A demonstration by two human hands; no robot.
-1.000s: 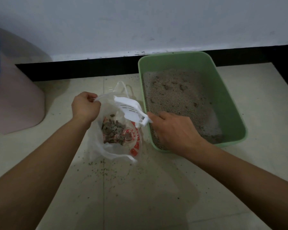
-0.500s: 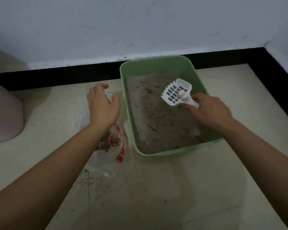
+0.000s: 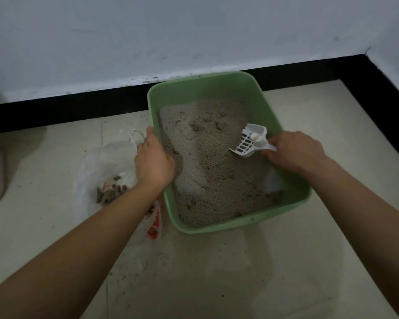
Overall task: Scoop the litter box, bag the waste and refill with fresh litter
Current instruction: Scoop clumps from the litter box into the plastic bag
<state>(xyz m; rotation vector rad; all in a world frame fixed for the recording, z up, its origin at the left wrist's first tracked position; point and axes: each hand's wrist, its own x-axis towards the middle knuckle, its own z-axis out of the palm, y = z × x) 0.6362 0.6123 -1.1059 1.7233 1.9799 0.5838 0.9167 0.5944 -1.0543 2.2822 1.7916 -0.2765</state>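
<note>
- My right hand (image 3: 295, 155) grips the white scoop (image 3: 251, 141) by its handle, blade tilted over the litter (image 3: 217, 176) in the green litter box (image 3: 217, 88)
- My left hand (image 3: 153, 162) lies on the box's left rim; fingers clasping or not, I cannot tell
- I'd slide the blade under the far clumps (image 3: 207, 123), sift gently, then tip into the bag (image 3: 101, 162) just left of the box

Smooth green plastic litter box (image 3: 293, 157), grainy grey litter (image 3: 212, 171), thin translucent bag (image 3: 101, 162).
</note>
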